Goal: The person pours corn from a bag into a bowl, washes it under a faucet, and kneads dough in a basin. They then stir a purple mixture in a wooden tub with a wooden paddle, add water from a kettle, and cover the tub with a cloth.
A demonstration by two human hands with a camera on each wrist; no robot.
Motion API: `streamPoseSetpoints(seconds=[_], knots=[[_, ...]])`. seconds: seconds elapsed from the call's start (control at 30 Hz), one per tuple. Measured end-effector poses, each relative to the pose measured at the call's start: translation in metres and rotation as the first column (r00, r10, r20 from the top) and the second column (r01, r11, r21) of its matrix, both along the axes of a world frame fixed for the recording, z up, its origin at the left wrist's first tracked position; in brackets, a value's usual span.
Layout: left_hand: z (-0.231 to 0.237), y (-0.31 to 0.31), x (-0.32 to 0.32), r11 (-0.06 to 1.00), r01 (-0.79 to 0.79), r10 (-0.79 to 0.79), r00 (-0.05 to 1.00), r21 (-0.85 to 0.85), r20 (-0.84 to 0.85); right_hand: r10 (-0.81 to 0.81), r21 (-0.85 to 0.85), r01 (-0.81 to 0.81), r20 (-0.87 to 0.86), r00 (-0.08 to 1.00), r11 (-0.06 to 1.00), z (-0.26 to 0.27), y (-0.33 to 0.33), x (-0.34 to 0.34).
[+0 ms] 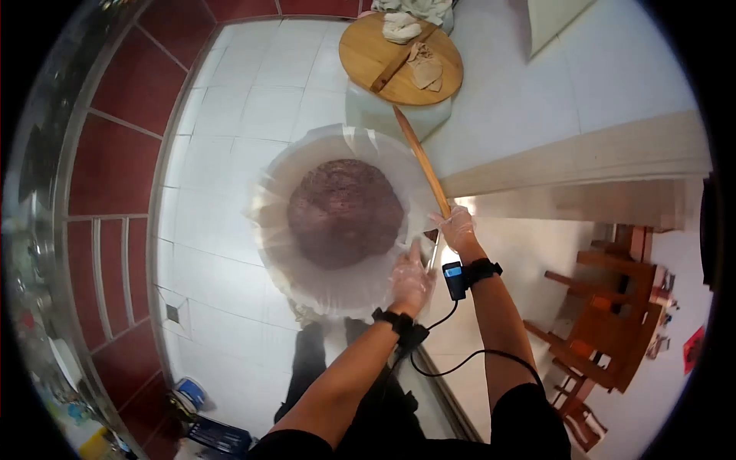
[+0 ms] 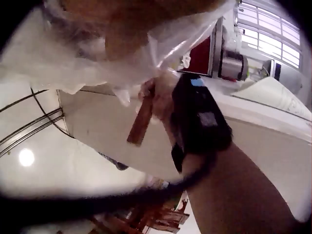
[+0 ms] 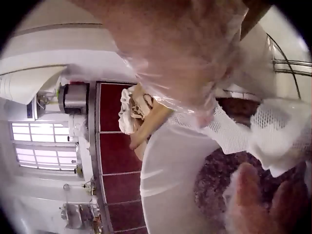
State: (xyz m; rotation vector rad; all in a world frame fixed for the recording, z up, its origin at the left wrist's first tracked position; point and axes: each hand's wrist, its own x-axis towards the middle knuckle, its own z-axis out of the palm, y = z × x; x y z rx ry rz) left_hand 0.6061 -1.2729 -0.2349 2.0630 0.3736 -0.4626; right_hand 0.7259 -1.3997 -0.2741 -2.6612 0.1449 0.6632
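white-tiled flr (image 1: pixel 218 207) holds rnd tub (image 1: pixel 270 230) w/ lumpy purple-brown mash (image 1: pixel 345 216).

- Reaches forward with both left arm (image 1: pixel 344 375) and right arm (image 1: pixel 498 333), bare below short dark sleeves.
- Wears thin, clear gloves on left hand (image 1: pixel 410 280) and right hand (image 1: pixel 458 227).
- Extends the left fingers loosely forward, index the most outstretched.
- Curls the right fingers in a closed grip, farther out than the left hand.
- Holds both hands near each other, apart.
- Carries a black strap and small camera on left wrist (image 1: pixel 393 320) and right wrist (image 1: pixel 478 271).
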Motion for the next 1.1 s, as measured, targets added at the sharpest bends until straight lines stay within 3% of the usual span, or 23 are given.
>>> streamPoseSetpoints(seconds=[0.07,0.1,0.2,0.23,0.27,0.3,0.33,0.4,0.47,0.57,0.6,0.63,0.67,0.73,0.83,0.87,0.9,0.93,1.0,1.07,1.1], knots=[[-0.047,-0.019,0.007,0.997,-0.058,0.061,0.996,-0.048,0.057,0.016,0.079,-0.013,-0.036,0.999,0.997,-0.014,-0.014,0.003],[-0.063,-0.025,0.010,0.994,-0.081,0.087,0.992,-0.067,0.086,-0.008,0.207,0.016,-0.041,0.999,0.978,0.002,-0.008,0.001],[-0.061,-0.020,0.012,0.996,-0.088,0.073,0.939,0.027,0.335,-0.091,0.412,0.174,-0.214,0.973,0.895,0.062,0.010,0.004],[-0.056,-0.017,0.009,0.999,-0.045,0.044,0.958,-0.004,0.282,-0.127,0.435,0.186,-0.161,0.979,0.881,0.082,0.017,0.007],[-0.048,-0.010,0.004,0.999,-0.003,0.011,0.972,-0.035,0.233,-0.159,0.557,0.250,-0.208,0.965,0.792,0.100,0.023,0.011],[-0.036,-0.002,-0.001,0.997,0.037,-0.024,0.982,-0.068,0.187,-0.180,0.664,0.309,-0.257,0.949,0.681,0.117,0.028,0.016],[-0.022,0.006,-0.007,0.995,-0.006,0.036,0.957,-0.103,0.289,-0.189,0.753,0.360,-0.307,0.933,0.551,0.129,0.032,0.020],[0.020,0.024,-0.021,0.979,-0.083,0.162,0.866,-0.185,0.472,-0.023,0.817,0.080,-0.081,0.996,0.572,0.139,0.046,0.029],[0.067,0.046,-0.021,0.972,-0.093,0.182,0.878,-0.216,0.442,-0.192,0.808,0.487,-0.448,0.873,0.332,0.182,0.081,0.037],[0.157,0.085,-0.020,0.963,-0.091,0.197,0.881,-0.256,0.430,-0.136,0.922,0.381,-0.370,0.919,0.063,0.267,0.130,0.028],[0.178,0.096,-0.027,0.967,-0.075,0.173,0.893,-0.242,0.415,-0.183,0.918,0.367,-0.340,0.923,0.147,0.283,0.127,0.031],[0.171,0.093,-0.041,0.968,-0.021,0.155,0.836,-0.251,0.527,-0.223,0.906,0.354,-0.304,0.926,0.232,0.297,0.115,0.037],[0.166,0.081,-0.044,0.944,0.007,0.134,0.904,-0.329,0.405,-0.267,0.882,0.345,-0.265,0.927,0.321,0.305,0.102,0.040],[0.139,0.056,-0.052,0.869,-0.069,0.166,0.974,-0.491,0.157,-0.264,0.854,0.354,-0.267,0.927,0.380,0.268,0.073,0.040],[0.121,0.050,-0.044,0.859,-0.020,0.138,0.971,-0.512,0.193,-0.241,0.865,0.281,-0.193,0.951,0.417,0.255,0.062,0.050],[0.126,0.051,-0.048,0.844,-0.065,0.213,0.952,-0.532,0.221,-0.232,0.872,0.261,-0.177,0.957,0.414,0.254,0.062,0.047],[0.128,0.054,-0.041,0.828,-0.093,0.284,0.920,-0.553,0.271,-0.149,0.836,0.183,-0.123,0.981,0.517,0.256,0.067,0.053],[0.132,0.056,-0.032,0.810,-0.108,0.349,0.879,-0.577,0.325,-0.177,0.874,0.195,-0.127,0.976,0.444,0.261,0.074,0.054],[0.156,0.062,-0.033,0.875,-0.079,0.277,0.891,-0.478,0.359,-0.232,0.926,0.234,-0.168,0.958,0.296,0.292,0.102,0.045],[0.185,0.071,-0.034,0.923,-0.016,0.161,0.924,-0.385,0.347,-0.162,0.920,0.160,-0.107,0.981,0.359,0.321,0.080,0.049],[0.190,0.064,-0.040,0.911,0.034,0.195,0.842,-0.410,0.503,-0.120,0.914,0.117,-0.076,0.990,0.388,0.326,0.069,0.054]])
